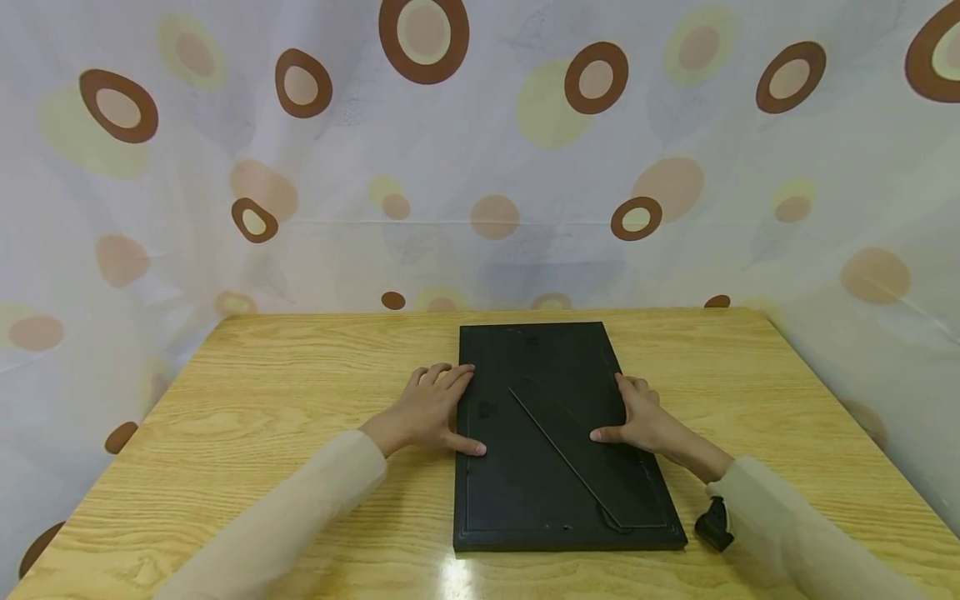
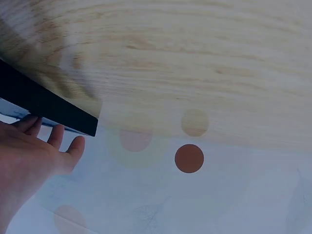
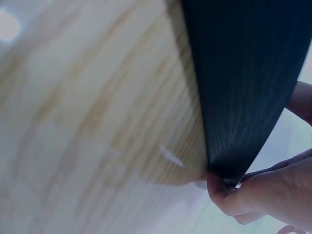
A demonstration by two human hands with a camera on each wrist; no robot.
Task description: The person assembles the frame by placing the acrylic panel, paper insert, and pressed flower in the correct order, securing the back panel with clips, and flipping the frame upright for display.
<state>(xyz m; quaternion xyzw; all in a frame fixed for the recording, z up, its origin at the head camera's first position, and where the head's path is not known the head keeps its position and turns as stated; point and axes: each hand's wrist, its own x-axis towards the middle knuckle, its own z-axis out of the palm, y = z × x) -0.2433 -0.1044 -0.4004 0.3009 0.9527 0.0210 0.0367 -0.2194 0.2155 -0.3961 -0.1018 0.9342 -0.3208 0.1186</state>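
A patterned cloth (image 1: 450, 150), printed with brown, peach and pale yellow spots, hangs behind and around the work, probably to screen off the surroundings. In front of it spreads the wood-grain worktop (image 1: 300, 375). The black frame (image 1: 525, 483) lies on it right of the middle, its back upward, perhaps so that its backing and support can be reached. Two pale sleeves (image 1: 277, 525) come in from the near side, one at each flank of the frame. The support leg (image 1: 585, 458) slants across the backing, apparently folded against it, which would let the frame lie level.

The hands meet opposite long sides, likely to keep the frame steady and square. The left hand (image 1: 431, 417) is spread wide, thumb on the backing and fingertips touching the edge; how firmly it presses, I cannot tell. The right hand (image 1: 641, 417) grips the other side, thumb over the support leg and a finger bent round the frame's side, as the right wrist view shows. A small dark device (image 1: 715, 525) sits by the right cuff, probably strapped there to leave the fingers free.
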